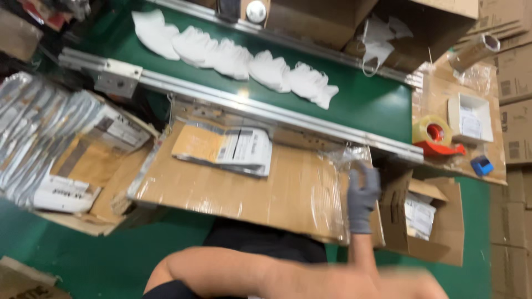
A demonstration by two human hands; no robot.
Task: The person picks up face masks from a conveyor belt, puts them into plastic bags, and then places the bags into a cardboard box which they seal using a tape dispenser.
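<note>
My right hand (363, 196) wears a grey glove and hovers over the right edge of a cardboard sheet (238, 188) covered in clear film. Its fingers are curled in, and I see nothing held in them. A bare forearm (249, 274) crosses the bottom of the view from left to right. It ends in a motion-blurred patch at the lower right, which seems to be my left hand (418, 282); its fingers cannot be made out. A flat stack of printed packets (227, 148) lies on the cardboard to the left of the gloved hand.
Several white masks (233, 55) lie in a row on a green conveyor belt (366, 102) behind a metal rail (260, 108). An open carton (424, 218) stands right of the hand. A tape dispenser (435, 137), a white box (471, 117) and a blue object (482, 165) sit at right. Silver packets (44, 133) fill a box at left.
</note>
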